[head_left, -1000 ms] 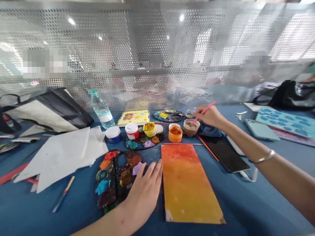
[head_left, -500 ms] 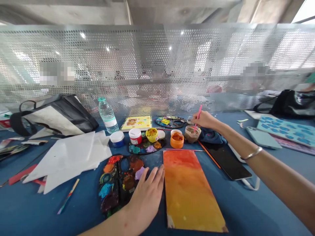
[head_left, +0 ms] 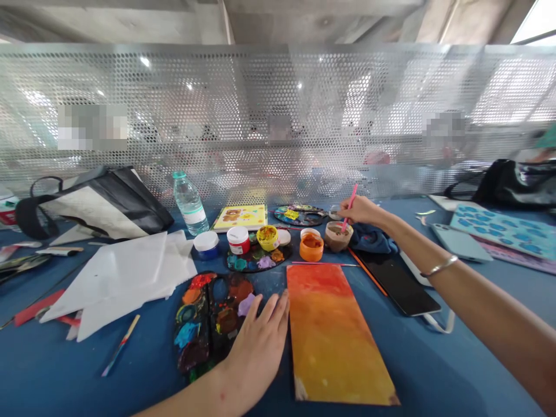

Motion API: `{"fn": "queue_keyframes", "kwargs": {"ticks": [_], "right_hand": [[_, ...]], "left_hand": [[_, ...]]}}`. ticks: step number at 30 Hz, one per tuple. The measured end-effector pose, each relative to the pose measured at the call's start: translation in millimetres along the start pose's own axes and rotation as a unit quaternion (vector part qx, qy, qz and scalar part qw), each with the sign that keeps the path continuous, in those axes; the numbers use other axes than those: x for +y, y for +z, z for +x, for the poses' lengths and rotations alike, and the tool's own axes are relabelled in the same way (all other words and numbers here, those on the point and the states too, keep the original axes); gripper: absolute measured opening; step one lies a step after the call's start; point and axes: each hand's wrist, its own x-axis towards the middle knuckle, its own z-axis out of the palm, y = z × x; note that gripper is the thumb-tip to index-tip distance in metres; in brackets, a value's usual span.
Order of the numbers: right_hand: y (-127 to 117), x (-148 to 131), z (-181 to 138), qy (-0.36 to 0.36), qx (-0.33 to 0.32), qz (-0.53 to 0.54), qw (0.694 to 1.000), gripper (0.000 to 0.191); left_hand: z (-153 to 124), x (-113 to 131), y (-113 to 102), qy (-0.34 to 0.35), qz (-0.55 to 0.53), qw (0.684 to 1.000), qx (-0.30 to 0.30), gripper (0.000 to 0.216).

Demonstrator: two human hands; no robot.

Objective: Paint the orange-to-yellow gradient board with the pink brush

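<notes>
The pink-handled paintbrush (head_left: 350, 207) stands tilted in the right hand (head_left: 364, 211), whose grip is clenched round the handle. Its lower end sits at the mouth of a brown-paint cup (head_left: 337, 237), though whether the bristles reach the paint is hidden. Just beside that cup is an open orange-paint jar (head_left: 311, 248), and further left an open yellow-paint jar (head_left: 267, 237) stands near a lidded red-labelled jar (head_left: 238, 240) and a lidded blue jar (head_left: 207, 245). The left hand (head_left: 256, 347) lies flat and released on the blue desk (head_left: 52, 370), its fingertips (head_left: 284, 296) at the left edge of a painted sheet (head_left: 334, 341) washed from red-orange at the far end to yellow at the near end. A crusted paint palette (head_left: 191, 324) lies just left of that hand. A thin brush (head_left: 324, 263) lies along the sheet's far edge, and a black tablet (head_left: 397, 284) lies to its right.
</notes>
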Motion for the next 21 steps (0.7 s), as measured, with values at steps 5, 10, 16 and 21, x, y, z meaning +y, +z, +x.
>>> {"fn": "queue_keyframes", "kwargs": {"ticks": [5,10,16,21], "right_hand": [[-2,-5,0,-0.005,0.023,0.014,1.000,0.031],[-27,0,-8,0.000,0.161,0.047,0.986,0.022],[-48,1,-25,-0.023,0.292,0.095,0.952,0.036],[-36,-13,-41,-0.055,0.289,0.086,0.952,0.035]], "left_hand": [[-1,1,2,0.006,0.006,1.000,-0.022,0.042],[-2,0,2,0.005,0.011,1.000,-0.028,0.042],[-1,-2,1,0.008,0.011,1.000,-0.025,0.044],[0,1,0,0.006,0.017,1.000,-0.017,0.048]]}}
